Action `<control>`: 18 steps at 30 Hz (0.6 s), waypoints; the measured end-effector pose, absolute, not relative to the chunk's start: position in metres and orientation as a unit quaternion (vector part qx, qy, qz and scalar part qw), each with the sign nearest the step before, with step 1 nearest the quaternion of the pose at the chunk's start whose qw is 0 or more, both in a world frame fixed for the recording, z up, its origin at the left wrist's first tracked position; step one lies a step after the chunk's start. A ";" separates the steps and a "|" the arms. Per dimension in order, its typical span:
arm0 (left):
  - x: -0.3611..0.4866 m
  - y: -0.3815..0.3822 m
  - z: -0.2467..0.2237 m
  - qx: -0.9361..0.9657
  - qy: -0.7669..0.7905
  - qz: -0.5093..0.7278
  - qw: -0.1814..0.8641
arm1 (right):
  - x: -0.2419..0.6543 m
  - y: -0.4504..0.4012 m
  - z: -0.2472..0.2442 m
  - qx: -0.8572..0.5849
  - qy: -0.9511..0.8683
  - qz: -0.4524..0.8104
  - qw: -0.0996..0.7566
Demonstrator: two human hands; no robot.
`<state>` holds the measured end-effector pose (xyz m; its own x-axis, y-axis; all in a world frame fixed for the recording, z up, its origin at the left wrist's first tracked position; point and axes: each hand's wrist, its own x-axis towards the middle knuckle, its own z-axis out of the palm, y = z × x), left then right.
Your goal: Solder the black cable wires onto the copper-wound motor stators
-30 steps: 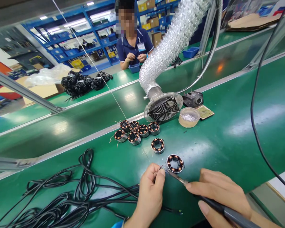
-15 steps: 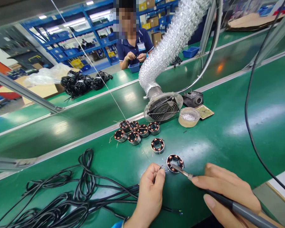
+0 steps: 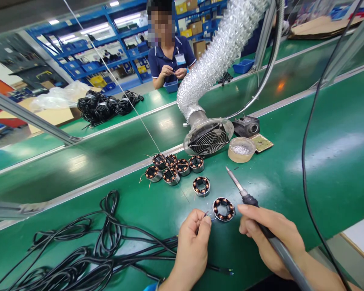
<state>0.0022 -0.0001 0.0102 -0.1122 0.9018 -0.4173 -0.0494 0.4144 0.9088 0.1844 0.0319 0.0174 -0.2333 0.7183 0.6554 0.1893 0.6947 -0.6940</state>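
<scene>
My right hand (image 3: pixel 269 234) is closed around the handle of a soldering iron (image 3: pixel 249 199), its bare metal tip pointing up and away over the green bench. Between the thumb and fingers of my left hand (image 3: pixel 192 238) thin wire ends are pinched, just left of a motor stator (image 3: pixel 223 209). That stator is a metal ring with copper coils and black insulation, lying flat on the bench. The iron's tip is apart from it, beyond and to its right. A second stator (image 3: pixel 201 186) lies a little farther back.
Several more stators (image 3: pixel 170 176) cluster at the bench's back edge. Beside them stand a fume extractor (image 3: pixel 210 139), a round dish (image 3: pixel 242 149) and an iron holder (image 3: pixel 247 126). Black cables (image 3: pixel 109 242) cover the left; a cord (image 3: pixel 305 169) hangs right. A co-worker (image 3: pixel 171 60) sits across.
My right hand has lifted the soldering iron off the near stator and swung its tip up and away toward the dish. My left hand and the stators have stayed in place.
</scene>
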 end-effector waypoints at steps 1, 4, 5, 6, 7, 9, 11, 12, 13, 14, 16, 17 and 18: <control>0.002 0.000 0.010 0.344 0.617 0.417 0.571 | 0.181 0.034 0.015 -0.305 -0.747 0.243 0.538; 0.002 -0.001 0.010 0.343 0.611 0.418 0.578 | 0.170 0.039 0.013 -0.307 -0.770 0.231 0.510; 0.001 -0.001 0.009 0.343 0.609 0.419 0.581 | 0.167 0.040 0.013 -0.306 -0.780 0.228 0.496; 0.001 -0.001 0.009 0.342 0.606 0.419 0.583 | 0.164 0.041 0.012 -0.305 -0.788 0.226 0.484; 0.001 -0.001 0.009 0.342 0.604 0.419 0.585 | 0.162 0.041 0.011 -0.302 -0.794 0.226 0.477; 0.000 -0.001 0.010 0.341 0.599 0.417 0.593 | 0.158 0.042 0.008 -0.293 -0.801 0.222 0.472; -0.002 0.001 0.011 0.339 0.593 0.409 0.605 | 0.158 0.042 0.003 -0.280 -0.810 0.216 0.467; -0.003 0.002 0.012 0.339 0.590 0.402 0.613 | 0.159 0.043 0.001 -0.272 -0.819 0.213 0.457; -0.005 0.003 0.014 0.337 0.587 0.394 0.621 | 0.160 0.043 -0.001 -0.264 -0.830 0.210 0.443; -0.006 0.005 0.015 0.335 0.584 0.385 0.630 | 0.162 0.043 -0.002 -0.257 -0.841 0.209 0.428; -0.009 0.008 0.019 0.332 0.580 0.367 0.647 | 0.167 0.045 -0.002 -0.247 -0.859 0.204 0.399; -0.011 0.009 0.021 0.334 0.578 0.359 0.653 | 0.169 0.046 -0.002 -0.243 -0.866 0.201 0.388; -0.012 0.010 0.024 0.340 0.575 0.351 0.656 | 0.170 0.047 -0.001 -0.241 -0.870 0.198 0.382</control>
<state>-0.0124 0.0104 0.0239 0.0918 0.8517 -0.5159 -0.0692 0.5223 0.8499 0.1705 0.0468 -0.0012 -0.5921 0.5713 0.5683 0.2687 0.8049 -0.5291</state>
